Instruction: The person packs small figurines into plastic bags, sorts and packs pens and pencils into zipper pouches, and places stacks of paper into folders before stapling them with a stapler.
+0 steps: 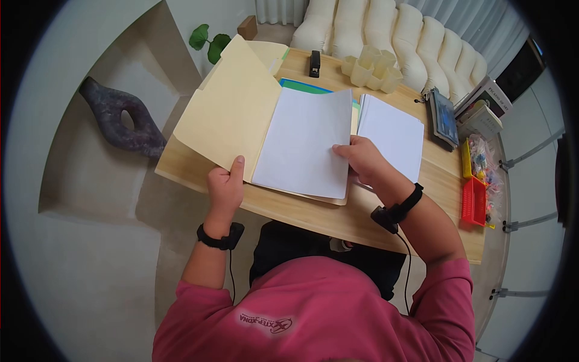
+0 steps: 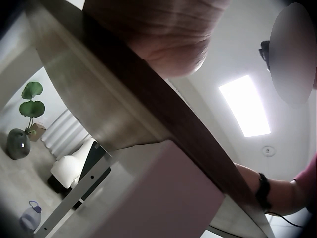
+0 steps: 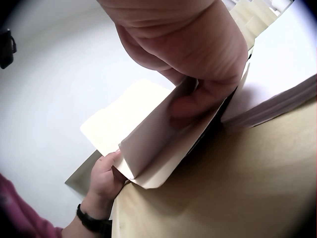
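Note:
A cream manila folder (image 1: 226, 114) lies spread on the wooden table, its left cover raised at a slant. My left hand (image 1: 225, 184) grips that cover at its lower edge, thumb on top, fingers underneath. On the folder's right half lie white sheets of paper (image 1: 304, 142). With thumb and fingers my right hand (image 1: 362, 160) pinches their right edge; in the right wrist view the paper (image 3: 151, 141) stands lifted and bent above the folder's back panel. Only the heel of the left hand (image 2: 173, 42) shows in the left wrist view.
A thick stack of white paper (image 1: 395, 136) lies just right of the folder. Behind are a black stapler (image 1: 315, 64) and a cream hexagonal organizer (image 1: 371, 69). Books (image 1: 443, 120) and a red basket (image 1: 474, 202) line the right side. The table's front edge (image 1: 313, 223) runs below the hands.

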`<state>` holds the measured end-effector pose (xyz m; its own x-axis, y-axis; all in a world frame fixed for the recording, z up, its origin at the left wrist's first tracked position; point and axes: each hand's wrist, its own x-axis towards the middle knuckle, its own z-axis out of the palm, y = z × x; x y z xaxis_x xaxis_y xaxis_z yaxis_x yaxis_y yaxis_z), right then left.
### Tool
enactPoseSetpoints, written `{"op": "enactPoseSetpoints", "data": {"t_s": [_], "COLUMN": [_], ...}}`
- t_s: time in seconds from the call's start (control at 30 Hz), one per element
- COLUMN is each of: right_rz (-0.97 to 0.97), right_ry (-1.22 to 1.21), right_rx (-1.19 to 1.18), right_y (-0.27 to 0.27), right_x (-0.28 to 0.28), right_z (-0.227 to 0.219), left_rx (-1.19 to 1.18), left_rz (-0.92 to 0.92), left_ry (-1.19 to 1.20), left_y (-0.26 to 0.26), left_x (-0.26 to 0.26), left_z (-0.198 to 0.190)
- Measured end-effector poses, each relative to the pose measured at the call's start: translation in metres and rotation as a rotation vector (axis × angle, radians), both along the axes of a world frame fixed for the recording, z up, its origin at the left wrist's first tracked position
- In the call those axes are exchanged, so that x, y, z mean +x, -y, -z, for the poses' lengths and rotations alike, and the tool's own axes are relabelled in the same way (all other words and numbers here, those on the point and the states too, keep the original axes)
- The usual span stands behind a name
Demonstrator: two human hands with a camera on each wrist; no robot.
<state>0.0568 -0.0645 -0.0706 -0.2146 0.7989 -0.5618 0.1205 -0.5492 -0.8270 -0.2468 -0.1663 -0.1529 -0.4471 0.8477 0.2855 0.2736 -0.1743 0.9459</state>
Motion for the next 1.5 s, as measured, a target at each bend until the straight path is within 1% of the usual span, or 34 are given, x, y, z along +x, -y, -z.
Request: {"op": "enactPoseSetpoints", "data": {"t_s": [0.03,0.1,0.17,0.2,0.3,0.53,0.6,0.67,0.7,0.77,0.8,0.87,0.9,0.97,1.0,1.03,1.07,1.13,1.17,1.2,1.27,1.3,1.37,1.43,1.5], "right_rz": [-0.014,-0.034,0.022,0.024,0.017,-0.018,-0.026,-0.196,-0.194,-0.296,-0.293,-0.322,-0.324,-0.322,-0.328,-0.325,-0.325,-0.311,-0.301,-0.291,-0.227,-0.225,-0.137,-0.118,-0.103], "right_ry": [0.066,0.096,0.023,0.025,0.020,-0.006,-0.020,0.222,0.222,0.523,0.523,0.962,0.967,0.901,0.891,0.892,0.891,0.795,0.859,0.921,1.026,1.020,1.048,1.035,1.024], "right_rx": [0.008,0.011,0.000,-0.002,0.000,0.012,0.004,-0.005,-0.006,0.127,0.126,0.584,0.580,0.539,0.557,0.616,0.741,0.575,0.662,0.748,0.803,0.804,0.750,0.754,0.756], "right_y": [0.000,-0.003,0.000,0.000,-0.001,0.000,0.000,0.000,0.000,0.000,0.001,0.004,0.000,-0.016,-0.026,-0.042,-0.065,-0.103,-0.125,-0.147,-0.195,-0.215,-0.252,-0.287,-0.311], "right_x": [0.000,0.003,0.004,0.005,0.004,0.003,0.006,0.010,0.012,0.018,0.023,0.032,0.032,0.030,0.023,0.017,0.013,-0.013,-0.026,-0.038,-0.064,-0.075,-0.093,-0.102,-0.106], "right_z": [-0.006,-0.001,0.002,0.005,0.014,0.015,0.009,-0.011,-0.018,-0.031,-0.032,-0.034,-0.038,-0.048,-0.055,-0.054,-0.047,-0.067,-0.068,-0.066,-0.057,-0.052,-0.040,-0.017,0.002], "left_rx": [-0.007,-0.002,0.012,0.029,0.044,0.014,0.036,0.012,-0.013,0.018,0.050,0.014,-0.024,-0.023,-0.019,-0.022,-0.040,-0.054,-0.039,-0.025,-0.046,-0.063,-0.060,-0.060,0.005], "left_rz": [-0.007,0.004,0.008,0.015,-0.013,0.012,0.002,0.012,0.021,0.017,0.012,0.027,0.040,0.032,0.025,0.029,0.036,0.052,0.052,0.051,0.057,0.054,0.048,0.040,0.008], "left_ry": [0.001,-0.010,-0.001,0.008,0.038,0.006,0.001,0.003,0.003,0.012,0.023,0.025,0.025,0.022,0.011,0.019,0.021,0.026,0.034,0.039,0.053,0.067,0.061,0.054,0.036], "left_y": [0.000,-0.001,-0.002,-0.003,-0.002,0.000,-0.001,-0.001,0.000,0.000,-0.001,0.001,0.003,0.005,0.004,0.005,0.005,0.005,0.005,0.005,0.006,0.006,0.007,0.005,0.003], "left_x": [-0.002,-0.004,-0.004,-0.003,0.008,-0.002,-0.001,-0.003,-0.004,0.003,0.006,0.003,0.002,0.003,0.004,0.002,-0.001,0.000,0.001,0.001,0.001,0.001,0.003,0.008,0.011], "left_z": [0.002,0.006,0.007,0.007,-0.005,0.004,0.005,0.004,0.004,-0.004,-0.008,-0.009,-0.009,-0.012,-0.011,-0.007,-0.004,-0.002,-0.003,-0.003,-0.003,-0.004,-0.007,-0.010,-0.012]}}
